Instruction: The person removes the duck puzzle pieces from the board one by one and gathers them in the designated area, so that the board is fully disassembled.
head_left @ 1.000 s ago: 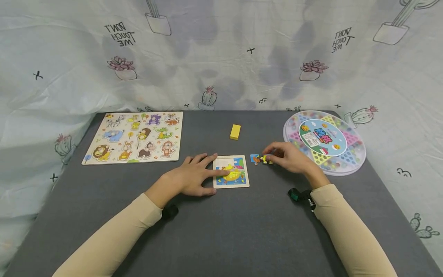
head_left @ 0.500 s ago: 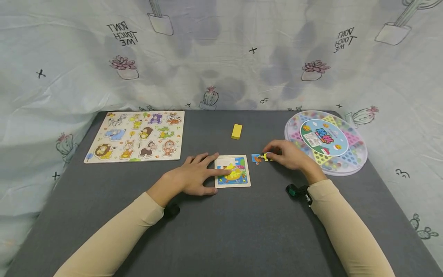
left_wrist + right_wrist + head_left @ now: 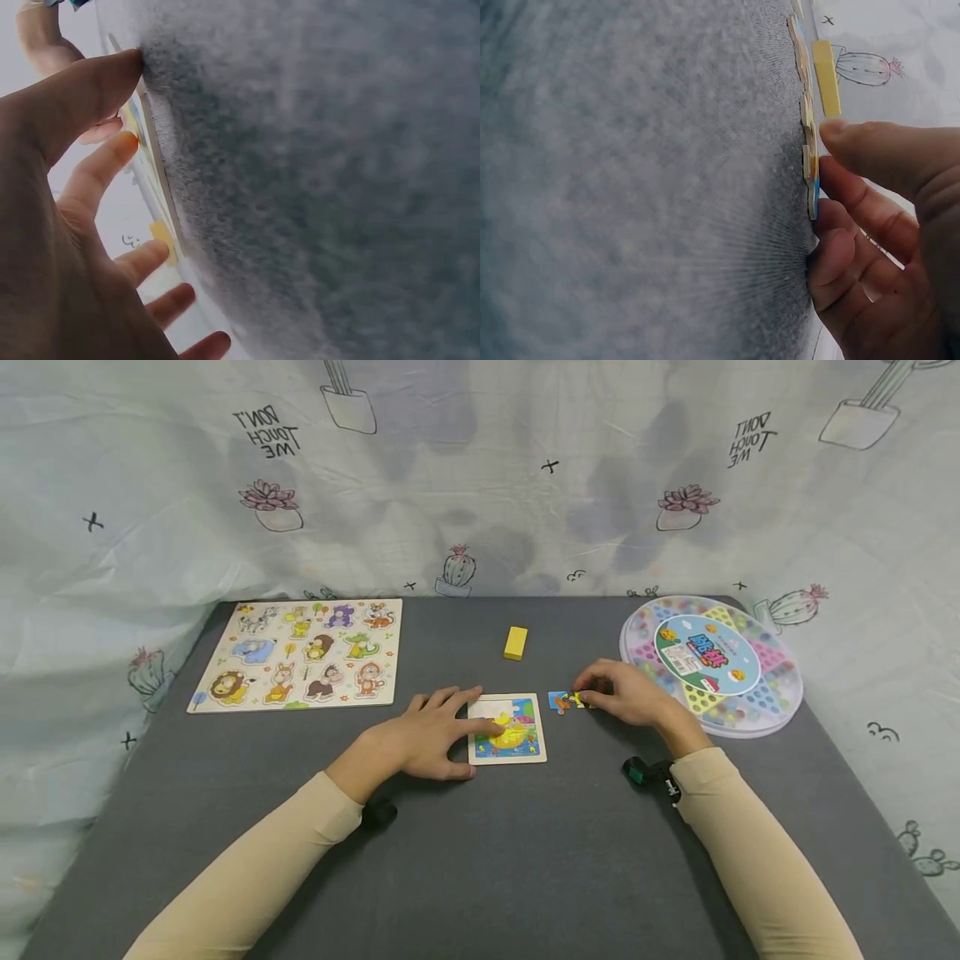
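Observation:
My left hand lies with fingers spread at the left side of a small wooden jigsaw puzzle. Its index finger rests on the yellow picture, and the thumb is at the lower left corner. White backing shows at the puzzle's upper left, where the tray has no picture. To the right, my right hand pinches a yellow puzzle piece between thumb and curled fingers. A blue and orange puzzle piece lies directly left of it. In the right wrist view, the thumb is over the pieces' edge, close to the tabletop.
A yellow block stands behind the puzzle. At the back left lies a wooden animal puzzle board. A round, clear-lidded board game sits at the right, beside my right hand. A patterned cloth hangs behind the grey table.
The head view has shifted slightly. My left hand keeps its place on the puzzle, and my right hand stays at the yellow piece with only a slight movement of the fingers.

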Available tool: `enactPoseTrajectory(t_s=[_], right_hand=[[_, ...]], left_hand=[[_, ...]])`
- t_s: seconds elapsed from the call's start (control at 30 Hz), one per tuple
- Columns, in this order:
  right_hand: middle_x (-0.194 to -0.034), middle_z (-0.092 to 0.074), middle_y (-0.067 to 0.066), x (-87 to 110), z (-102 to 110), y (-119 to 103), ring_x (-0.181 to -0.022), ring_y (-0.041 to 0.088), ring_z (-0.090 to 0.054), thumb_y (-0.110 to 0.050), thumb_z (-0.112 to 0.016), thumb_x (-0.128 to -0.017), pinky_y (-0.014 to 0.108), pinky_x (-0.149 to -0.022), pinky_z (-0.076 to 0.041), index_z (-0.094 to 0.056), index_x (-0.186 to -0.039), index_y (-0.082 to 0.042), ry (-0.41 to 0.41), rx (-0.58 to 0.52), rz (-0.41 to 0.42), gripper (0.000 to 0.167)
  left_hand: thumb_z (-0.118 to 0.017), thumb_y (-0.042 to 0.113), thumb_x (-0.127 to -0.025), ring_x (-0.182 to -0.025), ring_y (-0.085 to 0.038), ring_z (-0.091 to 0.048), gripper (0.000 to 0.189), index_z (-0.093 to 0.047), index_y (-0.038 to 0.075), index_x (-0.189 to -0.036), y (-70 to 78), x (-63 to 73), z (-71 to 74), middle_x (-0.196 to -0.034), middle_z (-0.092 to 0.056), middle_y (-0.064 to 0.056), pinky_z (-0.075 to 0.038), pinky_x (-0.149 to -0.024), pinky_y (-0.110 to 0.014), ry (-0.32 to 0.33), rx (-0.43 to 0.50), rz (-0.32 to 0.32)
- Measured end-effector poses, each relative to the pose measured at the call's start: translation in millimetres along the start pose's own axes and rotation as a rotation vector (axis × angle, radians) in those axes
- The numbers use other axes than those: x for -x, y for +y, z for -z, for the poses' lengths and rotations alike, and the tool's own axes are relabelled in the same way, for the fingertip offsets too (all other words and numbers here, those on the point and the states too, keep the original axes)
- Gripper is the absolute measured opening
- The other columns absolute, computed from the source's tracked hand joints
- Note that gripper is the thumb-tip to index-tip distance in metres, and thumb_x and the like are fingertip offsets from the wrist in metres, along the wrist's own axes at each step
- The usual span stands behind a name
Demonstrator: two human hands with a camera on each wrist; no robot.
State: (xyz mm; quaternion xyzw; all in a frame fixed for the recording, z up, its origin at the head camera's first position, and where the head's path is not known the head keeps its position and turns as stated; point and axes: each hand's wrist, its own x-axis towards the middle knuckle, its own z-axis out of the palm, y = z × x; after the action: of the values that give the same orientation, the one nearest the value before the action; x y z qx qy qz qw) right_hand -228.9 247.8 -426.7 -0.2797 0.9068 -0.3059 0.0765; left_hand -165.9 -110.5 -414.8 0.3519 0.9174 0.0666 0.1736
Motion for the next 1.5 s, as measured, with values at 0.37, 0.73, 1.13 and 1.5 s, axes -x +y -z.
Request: enactPoseTrajectory(t_s=[0.37,0.73,1.13,1.5], right_hand=[[-0.109,-0.066,0.007,-7.9,-2,-14,-0.081,0.016,-0.055,-0.013,-0.071,-0.099,0.036,-0.073,-0.047,-0.075,-0.11,-0.008,-0.001,0.068,0.049,0.014],[-0.111,-0.066,0.004,-9.8,-1,-34,-0.087,0.017,-0.058,-0.016,-0.068,-0.101,0.038,-0.076,-0.051,-0.073,-0.114,-0.008,-0.016,0.033,0.087,0.016],[-0.112,-0.066,0.003,-28.4,-15,-58,-0.085,0.017,-0.06,-0.014,-0.067,-0.101,0.036,-0.075,-0.052,-0.072,-0.118,-0.005,-0.055,-0.055,0.167,0.019],[-0.109,-0.067,0.0,-41.8,-35,-67,-0.084,0.013,-0.058,-0.01,-0.065,-0.102,0.035,-0.075,-0.051,-0.075,-0.117,-0.01,-0.135,-0.061,0.257,0.018]], left_hand=[[-0.065,0.045,-0.095,-0.157,-0.034,-0.015,0.069,-0.034,0.052,-0.156,4.7,-12.7,0.3,-0.173,-0.011,-0.007,-0.023,-0.117,-0.064,0.012,0.038,-0.047],[-0.055,0.06,-0.1,-0.158,-0.035,-0.014,0.055,-0.04,0.054,-0.153,7.7,-20.2,-2.7,-0.174,-0.01,-0.006,-0.02,-0.118,-0.064,-0.013,0.035,-0.087],[-0.061,0.057,-0.098,-0.158,-0.033,-0.014,0.058,-0.042,0.053,-0.153,4.0,-15.5,9.6,-0.173,-0.011,-0.005,-0.022,-0.118,-0.064,-0.065,0.012,-0.094],[-0.059,0.059,-0.098,-0.159,-0.034,-0.007,0.059,-0.038,0.055,-0.154,1.3,-15.1,8.0,-0.174,-0.008,-0.003,-0.017,-0.12,-0.065,-0.088,0.022,-0.091]])
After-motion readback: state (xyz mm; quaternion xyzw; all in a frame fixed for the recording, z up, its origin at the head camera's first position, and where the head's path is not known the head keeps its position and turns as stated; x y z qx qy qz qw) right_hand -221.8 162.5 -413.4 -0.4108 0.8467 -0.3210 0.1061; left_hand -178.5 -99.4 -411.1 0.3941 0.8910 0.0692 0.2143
